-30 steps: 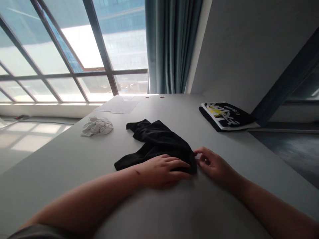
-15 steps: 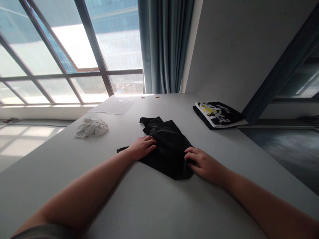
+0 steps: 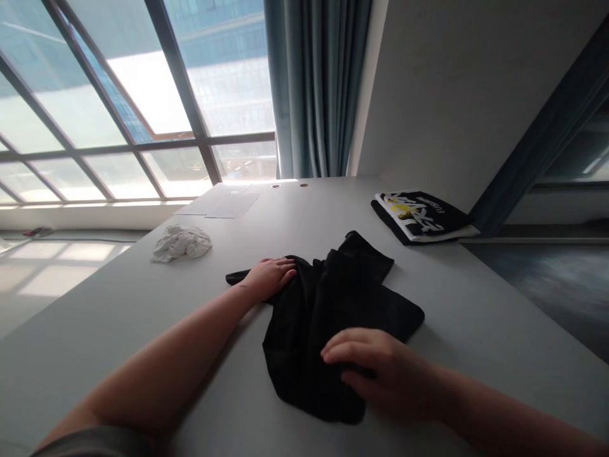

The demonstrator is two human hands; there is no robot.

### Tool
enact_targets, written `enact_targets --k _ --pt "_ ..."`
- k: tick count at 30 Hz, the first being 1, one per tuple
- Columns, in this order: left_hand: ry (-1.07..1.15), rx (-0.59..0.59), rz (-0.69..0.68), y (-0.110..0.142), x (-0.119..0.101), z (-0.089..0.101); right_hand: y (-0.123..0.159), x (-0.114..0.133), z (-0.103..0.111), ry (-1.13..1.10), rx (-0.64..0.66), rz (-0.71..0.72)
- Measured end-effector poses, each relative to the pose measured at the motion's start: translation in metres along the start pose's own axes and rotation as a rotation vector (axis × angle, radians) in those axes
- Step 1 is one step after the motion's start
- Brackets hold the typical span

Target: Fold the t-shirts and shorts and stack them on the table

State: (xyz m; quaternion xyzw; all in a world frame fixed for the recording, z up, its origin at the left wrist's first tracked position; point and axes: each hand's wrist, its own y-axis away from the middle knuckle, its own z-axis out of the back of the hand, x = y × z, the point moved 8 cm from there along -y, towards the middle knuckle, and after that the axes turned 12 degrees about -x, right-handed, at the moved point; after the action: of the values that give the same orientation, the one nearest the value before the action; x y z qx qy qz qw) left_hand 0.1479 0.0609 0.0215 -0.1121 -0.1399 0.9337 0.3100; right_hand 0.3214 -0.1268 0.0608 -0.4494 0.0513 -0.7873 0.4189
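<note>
A crumpled black garment [image 3: 328, 304] lies in the middle of the white table, partly folded over itself. Its exact kind cannot be made out. My left hand [image 3: 272, 278] rests palm down on its left part, the fingers lying along the fabric. A short dark end of the cloth sticks out past the left wrist. Over the near right part is my right hand [image 3: 373, 362], its thumb and fingers apart, curved above the cloth. Whether those fingertips touch the fabric is hard to tell.
On the white table [image 3: 228, 393], a crumpled white cloth [image 3: 181, 244] lies at the left. Sheets of paper [image 3: 233, 204] are at the far left. A stack of folded printed garments [image 3: 423, 217] sits at the right edge. Behind are windows and a blue curtain [image 3: 316, 89].
The black garment has spread out, with its near part reaching toward me and another part out to the right. My right hand has moved nearer and opened; the left has barely moved.
</note>
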Motion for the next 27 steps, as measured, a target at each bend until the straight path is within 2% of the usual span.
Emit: enact_targets --k 1,3,6,8,10,12,13,15,16,18,20,23,25,27 --pt "-0.037 -0.003 0.04 0.0 0.007 0.001 -0.001 -0.014 0.012 0.11 -0.082 -0.019" --pt "-0.103 -0.007 0.126 0.003 0.027 0.004 0.001 -0.055 0.034 0.359 -0.16 -0.166" --pt "-0.153 -0.005 0.24 0.012 0.061 0.009 0.012 -0.114 0.058 0.609 -0.122 -0.451" --pt "-0.167 -0.015 0.28 0.019 0.079 0.012 0.019 -0.132 0.064 0.681 -0.104 -0.531" --pt "-0.183 -0.063 0.29 0.028 0.087 0.021 0.022 -0.139 0.067 0.723 -0.105 -0.548" --pt "-0.165 -0.15 0.237 0.039 0.076 0.036 0.026 -0.143 0.07 0.766 -0.115 -0.567" --pt "-0.133 -0.197 0.18 0.044 0.063 0.045 0.028 -0.145 0.074 0.797 -0.135 -0.584" --pt "-0.022 -0.257 0.006 0.058 0.023 0.063 0.033 -0.153 0.092 0.88 -0.232 -0.616" --pt "0.044 -0.243 -0.09 0.066 0.0 0.068 0.036 -0.157 0.104 0.922 -0.296 -0.626" --pt "0.18 -0.096 -0.296 0.083 -0.047 0.068 0.04 -0.167 0.125 0.973 -0.397 -0.632" --pt "0.257 0.02 -0.393 0.097 -0.078 0.063 0.043 -0.176 0.138 0.951 -0.435 -0.635" --pt "0.272 0.05 -0.423 0.1 -0.091 0.055 0.042 -0.182 0.14 0.819 -0.443 -0.66" --pt "0.294 0.039 -0.424 0.097 -0.085 0.049 0.037 -0.176 0.131 0.705 -0.434 -0.651" --pt "0.318 0.0 -0.352 0.091 -0.068 0.048 0.029 -0.164 0.119 0.597 -0.392 -0.6"
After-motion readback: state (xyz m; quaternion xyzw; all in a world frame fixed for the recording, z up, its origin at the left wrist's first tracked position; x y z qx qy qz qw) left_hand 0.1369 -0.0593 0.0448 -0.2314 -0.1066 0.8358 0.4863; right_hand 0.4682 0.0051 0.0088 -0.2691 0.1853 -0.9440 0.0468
